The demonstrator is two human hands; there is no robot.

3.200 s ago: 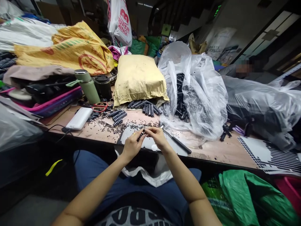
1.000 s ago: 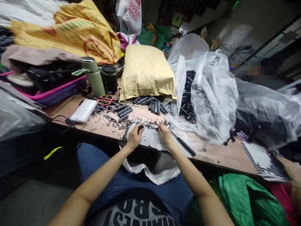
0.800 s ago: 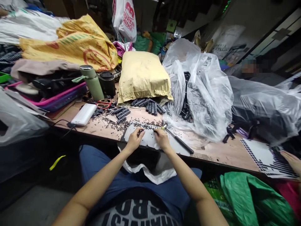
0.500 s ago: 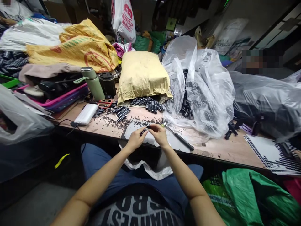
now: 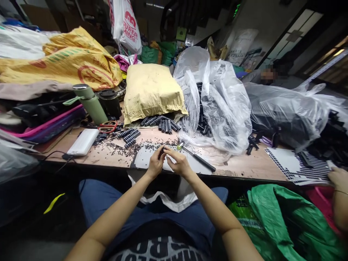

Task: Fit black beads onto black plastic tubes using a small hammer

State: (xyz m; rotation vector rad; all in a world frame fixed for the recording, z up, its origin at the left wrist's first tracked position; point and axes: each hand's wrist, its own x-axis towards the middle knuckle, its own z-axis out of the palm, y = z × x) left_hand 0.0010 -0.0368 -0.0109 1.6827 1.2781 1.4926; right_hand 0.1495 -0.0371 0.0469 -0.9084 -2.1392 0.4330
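Note:
My left hand point(image 5: 156, 163) is closed on a small dark piece point(image 5: 162, 151) above the front edge of a pale sheet point(image 5: 144, 156). Beside it, my right hand point(image 5: 176, 161) has its thumb and index finger curved apart, the index fingertip touching near the piece; whether it grips anything is too small to tell. A black-handled tool point(image 5: 199, 160) lies just right of my hands. Small dark bits point(image 5: 119, 149) are scattered behind and to the left. Bundles of black-and-white patterned pieces point(image 5: 132, 137) lie near the yellow package point(image 5: 153, 90).
On the left are a white box point(image 5: 83, 142), red-handled scissors point(image 5: 108, 126) and a green bottle point(image 5: 91, 105). Clear plastic bags point(image 5: 225, 108) stand at the right. Another person's hand point(image 5: 338, 179) is by patterned sheets point(image 5: 296, 165) at the far right.
The view has swung right, so the table things appear farther left. My right hand's fingers have spread away from the thumb. Another person's hand and forearm have come into view at the right.

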